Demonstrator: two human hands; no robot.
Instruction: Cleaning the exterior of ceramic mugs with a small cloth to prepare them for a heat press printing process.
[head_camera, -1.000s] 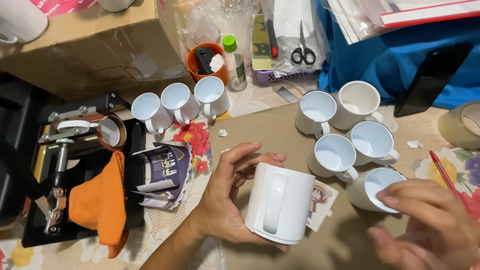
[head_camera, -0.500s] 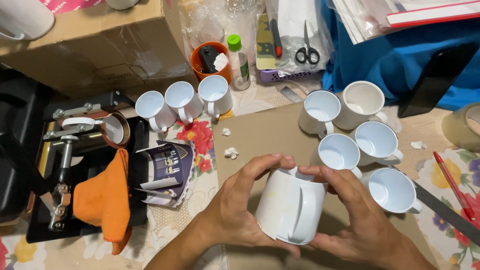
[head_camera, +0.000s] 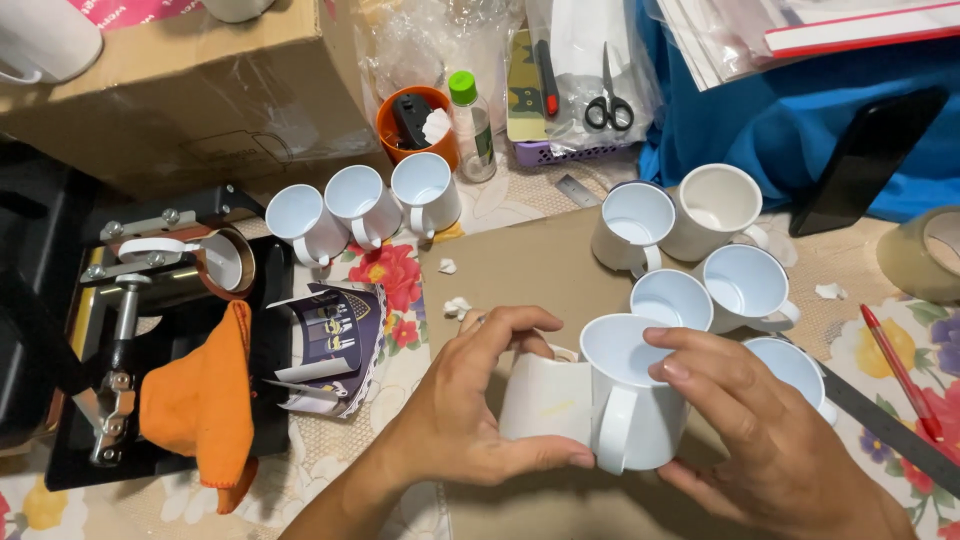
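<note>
Both hands hold a white mug (head_camera: 632, 400) upright over a brown cardboard sheet (head_camera: 530, 265), its handle facing me. My left hand (head_camera: 470, 410) presses a white paper sheet (head_camera: 545, 398) against the mug's left side, thumb under it. My right hand (head_camera: 760, 430) grips the mug's right side, fingers across the rim. Several more white mugs (head_camera: 700, 250) stand just behind on the cardboard.
Three white mugs (head_camera: 365, 205) stand in a row at centre left. A black mug press (head_camera: 150, 300) with an orange cloth (head_camera: 200, 395) sits left. Printed sheets (head_camera: 330, 340), scissors (head_camera: 608, 105), a red pen (head_camera: 900, 370), tape roll (head_camera: 925, 255) and dark phone (head_camera: 865, 160) lie around.
The mug has been turned from lying on its side to upright with its handle toward me. My right hand came from the table onto the mug. The paper now lies against the mug's side.
</note>
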